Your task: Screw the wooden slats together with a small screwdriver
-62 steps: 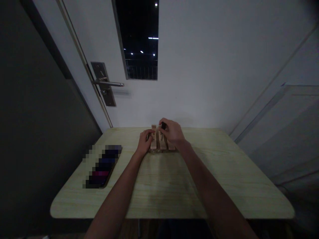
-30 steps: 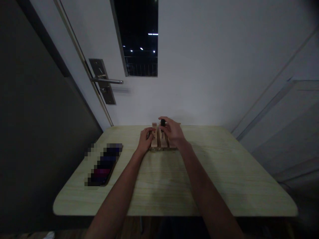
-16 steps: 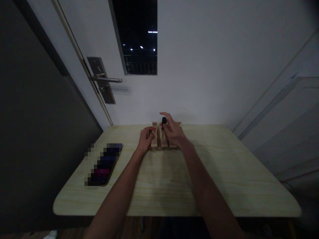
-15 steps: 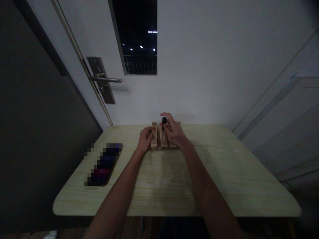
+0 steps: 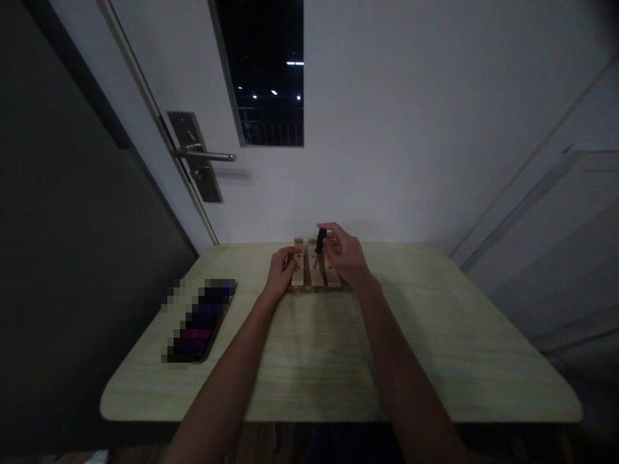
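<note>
A small wooden piece with several upright-running slats lies near the far edge of the table. My left hand grips its left side, fingers bent over the leftmost slat. In my right hand is a screwdriver with a black handle and a metal shaft. Its tip points down at the middle slat, and the handle leans to the right. Whether the tip sits in a screw is too small to tell. Dark holes show in the slats.
The pale wood-grain table stands against a white door with a metal lever handle and a narrow window. A phone, partly pixelated, lies on the table at the left. A dark panel rises beside the table's left end.
My right hand has shifted slightly right, and the screwdriver's handle now leans further to the right. More of the right slat shows. My left hand stays in place.
</note>
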Available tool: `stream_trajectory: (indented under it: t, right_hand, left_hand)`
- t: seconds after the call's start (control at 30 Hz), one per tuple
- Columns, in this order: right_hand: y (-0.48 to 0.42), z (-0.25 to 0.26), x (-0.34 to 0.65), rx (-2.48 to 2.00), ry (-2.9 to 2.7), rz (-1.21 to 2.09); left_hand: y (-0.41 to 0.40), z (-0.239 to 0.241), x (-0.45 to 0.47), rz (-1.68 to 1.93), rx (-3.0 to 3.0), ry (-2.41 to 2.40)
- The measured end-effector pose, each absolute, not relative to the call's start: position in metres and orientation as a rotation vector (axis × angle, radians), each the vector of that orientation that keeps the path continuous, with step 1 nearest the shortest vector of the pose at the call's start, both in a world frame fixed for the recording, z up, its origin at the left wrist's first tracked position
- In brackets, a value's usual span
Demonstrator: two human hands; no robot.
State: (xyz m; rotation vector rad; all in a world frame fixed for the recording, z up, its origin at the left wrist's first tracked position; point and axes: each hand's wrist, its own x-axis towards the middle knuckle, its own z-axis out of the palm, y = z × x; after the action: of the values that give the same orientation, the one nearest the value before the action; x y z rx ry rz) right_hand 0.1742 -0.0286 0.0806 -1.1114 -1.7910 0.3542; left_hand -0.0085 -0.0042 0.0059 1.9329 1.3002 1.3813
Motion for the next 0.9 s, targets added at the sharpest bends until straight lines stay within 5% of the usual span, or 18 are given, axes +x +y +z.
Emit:
stream_trajectory:
  t: [0.9]
  right_hand:
    - [-0.026, 0.076, 0.166, -1.036, -1.734, 0.317]
  left_hand:
    - [-0.003, 0.005, -0.008, 1.397, 1.912, 1.302]
